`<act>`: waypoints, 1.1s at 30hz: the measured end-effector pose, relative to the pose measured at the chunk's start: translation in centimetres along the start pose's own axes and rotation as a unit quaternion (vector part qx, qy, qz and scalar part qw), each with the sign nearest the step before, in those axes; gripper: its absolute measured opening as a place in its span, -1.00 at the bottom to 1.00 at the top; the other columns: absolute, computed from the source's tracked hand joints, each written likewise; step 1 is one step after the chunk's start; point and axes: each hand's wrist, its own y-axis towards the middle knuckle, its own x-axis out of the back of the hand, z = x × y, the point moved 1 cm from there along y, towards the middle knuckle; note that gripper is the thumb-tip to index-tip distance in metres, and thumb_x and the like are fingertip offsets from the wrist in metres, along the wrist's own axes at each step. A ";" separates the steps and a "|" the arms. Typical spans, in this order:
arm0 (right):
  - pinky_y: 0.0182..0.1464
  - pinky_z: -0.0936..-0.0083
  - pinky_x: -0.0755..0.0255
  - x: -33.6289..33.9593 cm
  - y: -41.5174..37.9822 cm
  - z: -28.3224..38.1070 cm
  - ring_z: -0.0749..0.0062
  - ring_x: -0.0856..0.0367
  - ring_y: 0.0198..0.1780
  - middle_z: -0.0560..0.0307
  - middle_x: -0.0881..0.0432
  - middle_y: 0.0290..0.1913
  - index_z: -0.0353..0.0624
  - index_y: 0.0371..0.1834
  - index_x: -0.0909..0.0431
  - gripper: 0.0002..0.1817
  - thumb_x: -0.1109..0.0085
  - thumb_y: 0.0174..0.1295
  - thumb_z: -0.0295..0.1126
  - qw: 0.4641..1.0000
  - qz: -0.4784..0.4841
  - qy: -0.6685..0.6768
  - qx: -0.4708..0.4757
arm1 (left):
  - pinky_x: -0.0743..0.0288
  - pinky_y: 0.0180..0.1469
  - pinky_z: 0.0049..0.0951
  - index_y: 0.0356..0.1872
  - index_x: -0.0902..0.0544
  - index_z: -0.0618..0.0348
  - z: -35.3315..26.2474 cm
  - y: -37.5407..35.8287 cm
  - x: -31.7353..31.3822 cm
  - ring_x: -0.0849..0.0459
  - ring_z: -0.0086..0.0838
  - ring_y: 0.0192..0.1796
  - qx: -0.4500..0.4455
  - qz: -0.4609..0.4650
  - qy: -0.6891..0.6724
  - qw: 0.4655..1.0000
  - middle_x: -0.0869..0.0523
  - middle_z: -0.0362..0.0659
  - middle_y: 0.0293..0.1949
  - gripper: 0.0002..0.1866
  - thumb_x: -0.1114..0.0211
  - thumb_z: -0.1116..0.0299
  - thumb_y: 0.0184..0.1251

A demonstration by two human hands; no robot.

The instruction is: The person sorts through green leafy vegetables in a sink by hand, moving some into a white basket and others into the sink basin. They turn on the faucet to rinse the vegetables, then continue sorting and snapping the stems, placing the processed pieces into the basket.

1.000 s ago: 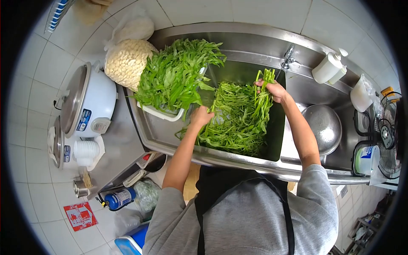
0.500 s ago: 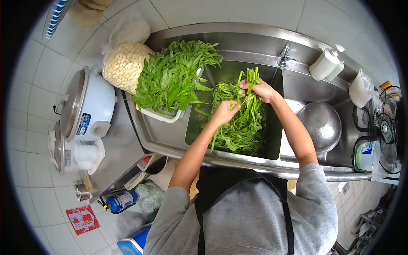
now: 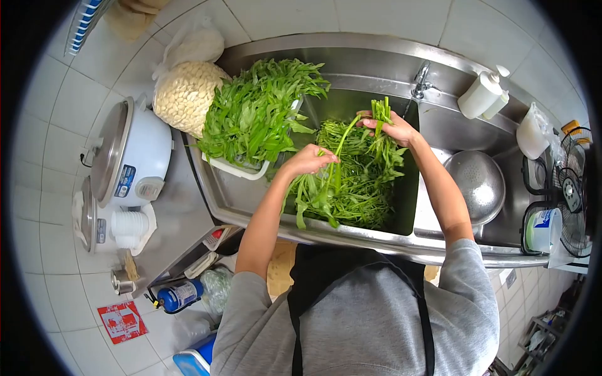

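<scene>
My right hand (image 3: 394,129) is closed around a bunch of water spinach stems (image 3: 380,111), held above the back right of the sink basin (image 3: 406,188). One long stem (image 3: 343,139) stretches from that bunch toward my left hand (image 3: 308,159), whose fingers are closed on leafy water spinach (image 3: 318,195) trailing toward me. Below both hands, cut greens (image 3: 371,203) fill much of the basin. Left of the basin, a heap of leafy greens (image 3: 254,116) overflows a white tub (image 3: 251,170).
A faucet (image 3: 421,80) rises behind the basin. To the right are a metal bowl (image 3: 475,187), soap bottles (image 3: 481,93) and a fan (image 3: 569,188). A bag of pale beans or nuts (image 3: 186,97) and a large cooker (image 3: 141,153) stand on the left.
My left hand has moved left and away from my right hand, drawing greens along. The right hand has shifted slightly right, still gripping the bunch.
</scene>
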 end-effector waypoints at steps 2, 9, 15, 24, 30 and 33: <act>-0.17 0.60 -0.41 -0.6 0.5 0.4 0.53 -0.53 -0.12 0.10 -0.61 -0.18 -0.31 0.05 -0.42 -0.50 -0.25 0.09 -0.25 1.000 0.006 0.017 -0.001 | -0.03 -0.69 -0.64 -0.17 -0.62 0.21 0.0 0.4 -0.5 -0.16 -0.73 -0.73 -0.006 0.025 -0.011 1.000 -0.32 -0.42 -0.73 -0.74 -0.15 0.24 0.29; -0.27 0.60 -0.40 -1.5 1.9 0.4 0.59 -0.49 -0.36 0.17 -0.60 -0.39 -0.28 -0.28 -0.55 -0.70 -0.27 0.06 -0.25 0.998 -0.067 -0.019 0.009 | -0.05 -0.70 -0.65 -0.20 -0.62 0.26 0.2 0.8 -1.8 -0.19 -0.73 -0.75 -0.021 -0.003 -0.028 0.999 -0.32 -0.40 -0.73 -0.74 -0.06 0.32 0.28; -0.29 0.58 -0.38 -1.8 1.7 0.0 0.59 -0.49 -0.43 0.21 -0.61 -0.49 -0.28 -0.38 -0.59 -0.74 -0.27 0.05 -0.27 0.986 -0.126 -0.099 0.048 | -0.14 -0.70 -0.57 -0.38 -0.68 0.21 2.7 2.4 -1.8 -0.23 -0.68 -0.78 -0.067 -0.190 -0.067 0.977 -0.33 -0.37 -0.81 -0.74 -0.06 0.29 0.17; -0.30 0.59 -0.38 -0.7 0.5 0.7 0.63 -0.51 -0.40 0.22 -0.63 -0.48 -0.26 -0.35 -0.59 -0.77 -0.24 0.10 -0.28 0.958 -0.240 -0.127 0.092 | -0.10 -0.63 -0.63 -0.40 -0.58 0.33 5.6 2.6 0.1 -0.19 -0.68 -0.69 -0.061 -0.260 -0.327 0.906 -0.25 -0.38 -0.72 -0.66 0.03 0.24 0.28; -0.29 0.60 -0.39 1.7 -0.4 -0.7 0.62 -0.50 -0.42 0.21 -0.64 -0.45 -0.26 -0.33 -0.59 -0.78 -0.24 0.09 -0.31 0.954 -0.234 -0.166 0.084 | -0.17 -0.53 -0.64 -0.26 -0.55 0.25 4.9 0.6 1.8 -0.26 -0.68 -0.58 -0.100 -0.214 -0.325 0.916 -0.28 -0.36 -0.58 -0.70 0.03 0.22 0.28; -0.26 0.59 -0.39 1.4 -0.7 -1.0 0.58 -0.53 -0.36 0.17 -0.62 -0.43 -0.28 -0.28 -0.56 -0.77 -0.22 0.12 -0.32 0.968 -0.200 -0.143 0.048 | -0.22 -0.50 -0.62 -0.23 -0.55 0.25 4.5 0.4 2.0 -0.32 -0.65 -0.50 -0.124 -0.222 -0.280 0.925 -0.36 -0.31 -0.53 -0.66 0.02 0.16 0.28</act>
